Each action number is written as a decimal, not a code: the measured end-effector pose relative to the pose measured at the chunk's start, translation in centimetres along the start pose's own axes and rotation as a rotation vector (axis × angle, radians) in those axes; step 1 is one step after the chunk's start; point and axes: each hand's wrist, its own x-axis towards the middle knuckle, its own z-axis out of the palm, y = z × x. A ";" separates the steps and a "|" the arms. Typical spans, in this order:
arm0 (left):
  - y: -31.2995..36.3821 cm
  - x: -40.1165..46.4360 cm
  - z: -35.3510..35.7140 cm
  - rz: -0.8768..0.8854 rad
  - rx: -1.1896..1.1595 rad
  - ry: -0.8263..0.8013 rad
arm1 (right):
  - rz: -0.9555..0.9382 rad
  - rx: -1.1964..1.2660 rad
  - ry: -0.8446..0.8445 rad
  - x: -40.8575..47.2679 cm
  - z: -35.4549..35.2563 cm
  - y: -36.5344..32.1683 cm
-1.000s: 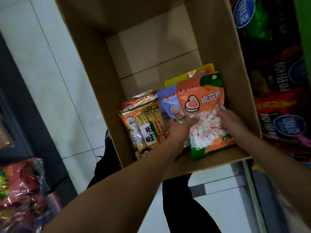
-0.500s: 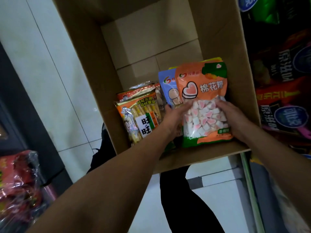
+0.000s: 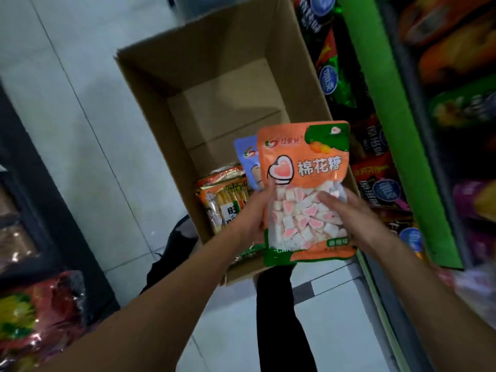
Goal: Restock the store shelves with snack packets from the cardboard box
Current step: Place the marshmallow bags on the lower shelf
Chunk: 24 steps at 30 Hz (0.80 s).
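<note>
Orange marshmallow bag point(image 3: 306, 167) held above the near end of the cardboard box point(image 3: 150, 84), printed face toward camera, long axis running near-to-far, top edge pointing away; left hand point(image 3: 255, 216) grips its left edge, thumb on front; right hand point(image 3: 346, 210) grips the right side, fingers over the clear window; blue bag point(image 3: 245, 159) just behind it; biscuit-stick pack point(image 3: 220, 200) in the box at left; shelf point(image 3: 397, 130) on right.

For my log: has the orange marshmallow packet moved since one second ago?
Yes. The orange marshmallow packet has risen towards the camera, out of the cardboard box.
</note>
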 end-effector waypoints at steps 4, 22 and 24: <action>5.6 -8.5 -0.7 0.045 0.119 0.012 | -0.098 0.099 0.157 -7.0 4.4 -4.6; 26.1 -41.8 7.6 0.181 0.498 -0.315 | -0.458 0.426 0.394 -44.1 14.0 -24.2; 26.3 -43.5 9.1 0.184 0.533 -0.373 | -0.485 0.489 0.377 -46.9 13.8 -24.3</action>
